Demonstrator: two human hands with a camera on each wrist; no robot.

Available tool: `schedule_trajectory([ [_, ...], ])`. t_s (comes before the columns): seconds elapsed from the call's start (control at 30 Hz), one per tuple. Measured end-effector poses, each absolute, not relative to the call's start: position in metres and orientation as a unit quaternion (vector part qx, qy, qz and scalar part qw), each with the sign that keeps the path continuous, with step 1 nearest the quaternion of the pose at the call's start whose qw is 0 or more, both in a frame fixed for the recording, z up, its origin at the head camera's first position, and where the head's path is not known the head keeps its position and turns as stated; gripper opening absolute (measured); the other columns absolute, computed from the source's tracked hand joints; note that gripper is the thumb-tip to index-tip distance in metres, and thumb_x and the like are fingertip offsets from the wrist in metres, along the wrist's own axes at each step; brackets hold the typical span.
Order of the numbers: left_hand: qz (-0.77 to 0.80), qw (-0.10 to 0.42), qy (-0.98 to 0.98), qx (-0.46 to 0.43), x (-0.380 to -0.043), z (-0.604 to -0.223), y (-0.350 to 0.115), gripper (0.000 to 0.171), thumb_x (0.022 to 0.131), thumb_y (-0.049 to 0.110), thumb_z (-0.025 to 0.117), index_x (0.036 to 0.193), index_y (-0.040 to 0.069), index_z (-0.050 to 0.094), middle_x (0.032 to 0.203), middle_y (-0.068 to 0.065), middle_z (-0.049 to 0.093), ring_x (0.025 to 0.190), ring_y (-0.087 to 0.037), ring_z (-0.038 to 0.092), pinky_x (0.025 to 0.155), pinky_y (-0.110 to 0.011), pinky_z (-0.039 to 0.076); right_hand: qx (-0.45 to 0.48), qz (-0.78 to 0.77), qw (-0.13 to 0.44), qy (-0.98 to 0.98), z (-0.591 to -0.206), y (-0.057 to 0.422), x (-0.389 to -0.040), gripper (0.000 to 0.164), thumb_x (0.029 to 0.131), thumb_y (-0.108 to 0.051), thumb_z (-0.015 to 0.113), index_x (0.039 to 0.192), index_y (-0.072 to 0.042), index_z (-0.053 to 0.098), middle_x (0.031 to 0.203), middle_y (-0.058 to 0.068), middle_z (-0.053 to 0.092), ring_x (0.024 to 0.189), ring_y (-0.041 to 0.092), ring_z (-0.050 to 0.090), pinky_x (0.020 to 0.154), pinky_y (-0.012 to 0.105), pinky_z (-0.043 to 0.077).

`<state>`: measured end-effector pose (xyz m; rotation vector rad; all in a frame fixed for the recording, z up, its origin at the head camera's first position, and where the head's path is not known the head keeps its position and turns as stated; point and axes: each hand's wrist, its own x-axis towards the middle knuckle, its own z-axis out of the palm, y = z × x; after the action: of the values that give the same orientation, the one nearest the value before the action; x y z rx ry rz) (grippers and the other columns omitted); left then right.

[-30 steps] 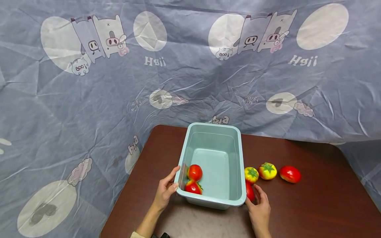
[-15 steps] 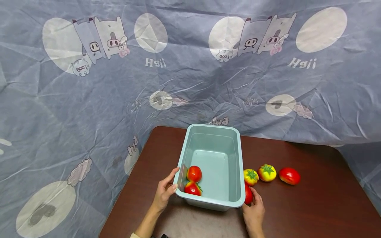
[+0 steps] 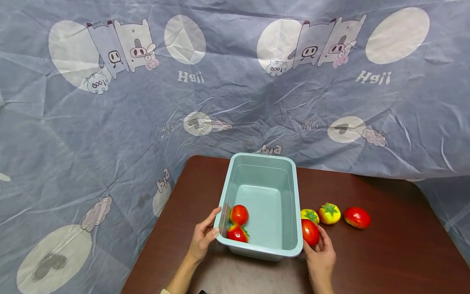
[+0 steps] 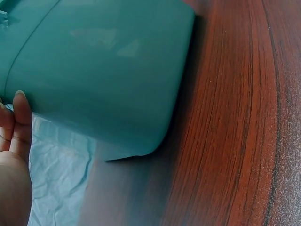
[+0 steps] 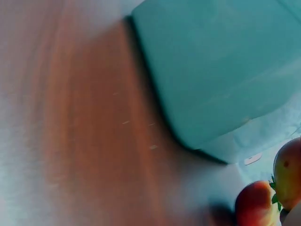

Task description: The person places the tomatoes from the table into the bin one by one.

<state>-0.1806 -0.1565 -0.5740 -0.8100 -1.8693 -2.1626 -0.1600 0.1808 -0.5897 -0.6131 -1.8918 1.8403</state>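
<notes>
A pale blue-green plastic bin (image 3: 262,250) stands on the table, two red tomatoes (image 3: 239,215) lying at its near left. My left hand (image 3: 202,237) grips the bin's left rim near the front corner, thumb on top; in the left wrist view its fingers (image 4: 21,117) reach the outer wall. At the bin's right side my right hand (image 3: 320,258) holds a red tomato (image 3: 310,232), raised beside the rim. That tomato (image 5: 288,174) shows at the right edge of the right wrist view, where most of the hand is out of frame.
Right of the bin are a yellow tomato (image 3: 309,215) with green leaves, partly hidden by the held one, another yellow-and-red tomato (image 3: 329,213) and a red one (image 3: 357,217). A grey-blue printed cloth (image 3: 235,94) hangs behind the dark wooden table (image 3: 385,253).
My right hand, earlier low against the bin's side with the tomato partly hidden behind the rim, has lifted it into view. My left hand and the bin have stayed nearly still.
</notes>
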Motion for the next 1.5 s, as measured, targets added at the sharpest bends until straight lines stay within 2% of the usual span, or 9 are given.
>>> schedule_trajectory([
  [0.1,-0.721,0.087,-0.633,-0.268,-0.18,-0.574,-0.157,0.056,0.089,0.002,0.044,0.143,-0.009,0.039,0.125,-0.004,0.064,0.085,-0.017,0.066,0.067,-0.024,0.056,-0.205,0.683,0.232,-0.661,-0.579,0.18,-0.16,0.074,0.07,0.005,0.081,0.138,-0.006,0.053,0.134,0.005,0.054,0.107,-0.002,0.055,0.083,0.003,0.044],
  [0.23,-0.715,0.088,-0.641,-0.265,-0.18,-0.574,-0.158,0.056,0.088,0.003,0.044,0.143,-0.008,0.04,0.121,-0.004,0.065,0.077,-0.011,0.063,0.055,-0.026,0.052,-0.184,0.696,0.255,-0.646,-0.565,0.18,-0.161,0.075,0.069,0.006,0.082,0.137,-0.006,0.054,0.133,0.003,0.057,0.11,0.0,0.055,0.087,0.004,0.044],
  [0.43,-0.714,0.088,-0.643,-0.265,-0.18,-0.574,-0.157,0.055,0.089,0.003,0.044,0.143,-0.008,0.04,0.124,-0.003,0.064,0.078,-0.026,0.063,0.058,-0.027,0.053,-0.172,0.685,0.277,-0.651,-0.548,0.182,-0.16,0.072,0.07,0.004,0.082,0.136,-0.008,0.056,0.13,0.0,0.053,0.109,0.001,0.055,0.087,0.004,0.043],
  [0.63,-0.714,0.088,-0.643,-0.263,-0.18,-0.574,-0.157,0.055,0.089,0.003,0.045,0.143,-0.008,0.04,0.122,-0.003,0.065,0.078,-0.022,0.064,0.055,-0.03,0.052,-0.182,0.694,0.277,-0.639,-0.538,0.185,-0.159,0.072,0.071,0.002,0.082,0.137,-0.01,0.056,0.131,-0.001,0.051,0.111,0.005,0.054,0.089,0.005,0.043],
  [0.8,-0.714,0.088,-0.642,-0.265,-0.18,-0.574,-0.157,0.055,0.089,0.003,0.045,0.143,-0.008,0.04,0.12,-0.004,0.065,0.077,-0.026,0.064,0.055,-0.028,0.052,-0.186,0.692,0.267,-0.645,-0.529,0.186,-0.158,0.072,0.072,-0.004,0.083,0.138,-0.013,0.055,0.135,0.002,0.051,0.116,0.008,0.052,0.091,0.007,0.043],
  [1.0,-0.71,0.089,-0.647,-0.263,-0.18,-0.573,-0.157,0.055,0.089,0.004,0.045,0.143,-0.007,0.041,0.118,-0.004,0.065,0.073,-0.032,0.061,0.05,-0.036,0.049,-0.165,0.706,0.274,-0.632,-0.514,0.183,-0.158,0.07,0.073,0.0,0.081,0.137,-0.013,0.056,0.137,0.005,0.053,0.114,0.007,0.054,0.087,0.005,0.044],
  [1.23,-0.714,0.088,-0.644,-0.261,-0.18,-0.573,-0.156,0.055,0.089,0.005,0.045,0.143,-0.007,0.041,0.12,-0.004,0.065,0.078,-0.023,0.064,0.053,-0.028,0.051,-0.129,0.713,0.278,-0.63,-0.501,0.175,-0.158,0.069,0.072,0.005,0.079,0.135,-0.013,0.057,0.137,0.006,0.056,0.114,0.009,0.057,0.088,0.007,0.046],
  [1.37,-0.714,0.088,-0.643,-0.262,-0.18,-0.572,-0.156,0.055,0.089,0.005,0.045,0.143,-0.008,0.041,0.116,-0.002,0.066,0.074,-0.012,0.062,0.046,-0.036,0.048,-0.091,0.723,0.271,-0.629,-0.495,0.17,-0.159,0.069,0.072,0.01,0.077,0.135,-0.009,0.056,0.139,0.01,0.055,0.117,0.011,0.057,0.091,0.009,0.046],
  [1.5,-0.714,0.09,-0.644,-0.261,-0.179,-0.572,-0.156,0.055,0.089,0.005,0.046,0.142,-0.008,0.041,0.116,-0.002,0.066,0.074,-0.017,0.062,0.046,-0.038,0.047,-0.068,0.736,0.261,-0.621,-0.491,0.165,-0.159,0.068,0.073,0.013,0.074,0.137,-0.004,0.054,0.139,0.011,0.055,0.119,0.012,0.056,0.092,0.011,0.046],
])
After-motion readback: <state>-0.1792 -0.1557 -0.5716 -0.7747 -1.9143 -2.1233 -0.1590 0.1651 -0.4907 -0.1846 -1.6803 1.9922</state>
